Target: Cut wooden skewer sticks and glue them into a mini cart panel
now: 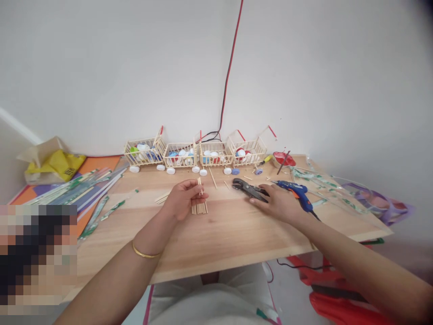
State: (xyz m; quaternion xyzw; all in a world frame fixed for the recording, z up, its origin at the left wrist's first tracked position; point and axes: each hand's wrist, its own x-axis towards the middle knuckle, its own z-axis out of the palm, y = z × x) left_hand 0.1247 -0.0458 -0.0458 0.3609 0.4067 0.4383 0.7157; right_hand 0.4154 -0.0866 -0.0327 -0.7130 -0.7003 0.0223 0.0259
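My left hand (182, 197) is closed in a pinch on a thin wooden stick (200, 184), held upright just above a small panel of glued sticks (199, 208) lying on the wooden board (223, 234). My right hand (279, 202) rests on the board with its fingers on the handles of dark pliers (248, 188), whose jaws point left. A blue glue gun (297, 192) lies right beside that hand.
Several stick-built carts (196, 154) filled with bottle caps stand along the wall. Loose sticks lie in front of them. A red lid (283, 158) sits at the back right, green-white wrappers (91, 192) at the left, a yellow bag (54, 163) far left.
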